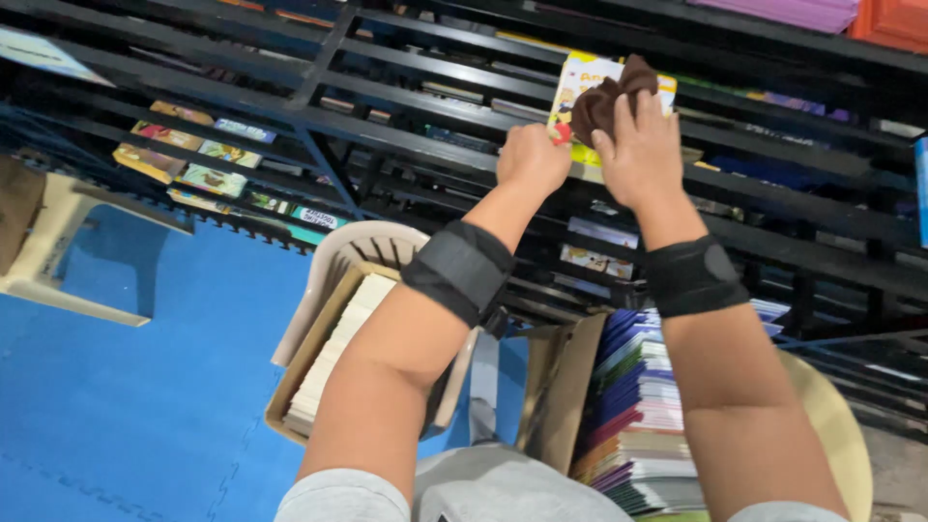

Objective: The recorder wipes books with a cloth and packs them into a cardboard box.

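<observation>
My left hand [532, 158] grips the lower left edge of a thin yellow book [582, 79] held up against the black metal shelf rack [416, 145]. My right hand [638, 145] presses a bunched dark brown cloth [607, 97] onto the book's cover. Both wrists wear black bands. Most of the book's cover is hidden behind the cloth and my hands.
A cardboard box of white-edged books [333, 348] rests on a beige plastic chair [353, 253] below my left arm. A second open box with a colourful book stack [638, 406] stands at right. Another beige chair [58, 251] stands on the blue foam floor [145, 387]. Shelves hold more books.
</observation>
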